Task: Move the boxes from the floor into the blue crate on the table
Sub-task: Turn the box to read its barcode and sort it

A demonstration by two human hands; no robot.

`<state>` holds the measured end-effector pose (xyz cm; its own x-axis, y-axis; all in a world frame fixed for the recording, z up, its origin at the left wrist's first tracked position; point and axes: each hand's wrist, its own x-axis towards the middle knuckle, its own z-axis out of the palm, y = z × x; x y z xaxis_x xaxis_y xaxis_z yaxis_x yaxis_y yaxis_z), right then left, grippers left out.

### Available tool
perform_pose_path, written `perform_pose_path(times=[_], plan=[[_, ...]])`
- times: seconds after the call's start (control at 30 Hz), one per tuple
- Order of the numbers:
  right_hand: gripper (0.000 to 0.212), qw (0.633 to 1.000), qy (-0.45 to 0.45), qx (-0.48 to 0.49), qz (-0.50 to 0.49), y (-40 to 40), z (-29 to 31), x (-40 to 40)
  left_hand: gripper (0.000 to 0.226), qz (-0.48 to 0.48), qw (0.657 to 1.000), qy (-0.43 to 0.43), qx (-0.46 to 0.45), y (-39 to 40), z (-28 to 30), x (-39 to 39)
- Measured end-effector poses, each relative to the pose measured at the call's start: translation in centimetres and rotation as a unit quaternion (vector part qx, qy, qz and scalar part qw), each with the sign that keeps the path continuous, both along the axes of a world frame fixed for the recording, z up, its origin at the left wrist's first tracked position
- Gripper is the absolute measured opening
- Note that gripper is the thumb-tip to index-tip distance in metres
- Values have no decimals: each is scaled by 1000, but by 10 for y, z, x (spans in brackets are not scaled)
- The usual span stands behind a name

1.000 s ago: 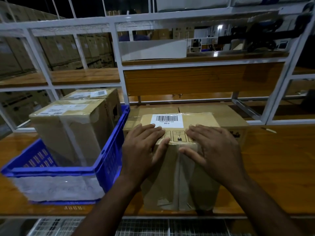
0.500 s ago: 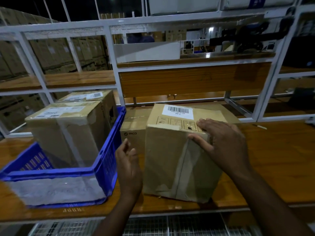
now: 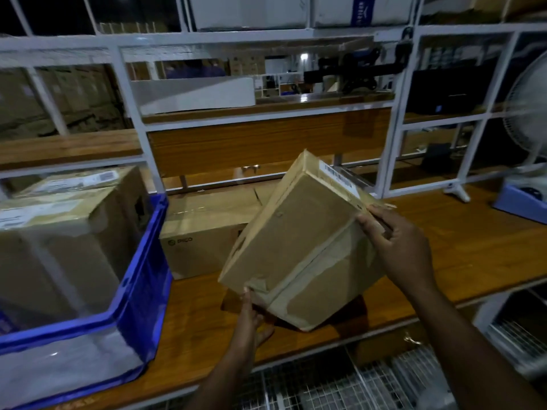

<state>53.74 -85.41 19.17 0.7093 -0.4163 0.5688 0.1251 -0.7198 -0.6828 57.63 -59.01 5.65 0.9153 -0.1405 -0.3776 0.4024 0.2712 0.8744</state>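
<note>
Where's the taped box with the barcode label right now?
Head view, centre: the taped box is tilted above the wooden table, held between both hands, right of the blue crate and before the PICO box.

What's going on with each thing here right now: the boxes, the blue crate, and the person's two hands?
Tilted box: taped shut, tipped on one lower corner, held by both hands.
Left hand: supports the box's lower left corner from beneath.
Right hand: grips the box's upper right edge.
Blue crate: on the table, holding two boxes.
Front crate box: upright, taped shut.
Rear crate box: upright, labelled.
PICO box: lying flat on the table, closed.
</note>
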Motion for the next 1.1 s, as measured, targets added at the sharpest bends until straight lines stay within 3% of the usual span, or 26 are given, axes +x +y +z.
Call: perform_pose_path(times=[0.13,0.23,0.37,0.57,0.7,0.83,0.93,1.1], plan=[[61,994,24,111,0,-26,-22,-15,67,-79,993,-83,37,-32,6,-9],[64,988,18,152,-9,-46,-31,-24,70,-71,986,-138,53,-49,6,-8],[52,980,-11,199,2,-74,-24,-14,54,-67,966,-231,89,-67,33,0],[53,967,-14,255,7,-117,-4,39,62,-1,934,-343,99,-95,97,32],[55,953,-33,298,47,-136,14,81,65,26,919,-376,117,-112,135,59],[43,946,-27,302,111,-149,30,122,50,62,906,-400,123,-127,162,101],[33,949,-21,281,142,-150,37,151,47,105,904,-387,146,-132,165,128],[34,949,-11,264,174,-144,42,192,42,155,904,-361,168,-132,153,159]])
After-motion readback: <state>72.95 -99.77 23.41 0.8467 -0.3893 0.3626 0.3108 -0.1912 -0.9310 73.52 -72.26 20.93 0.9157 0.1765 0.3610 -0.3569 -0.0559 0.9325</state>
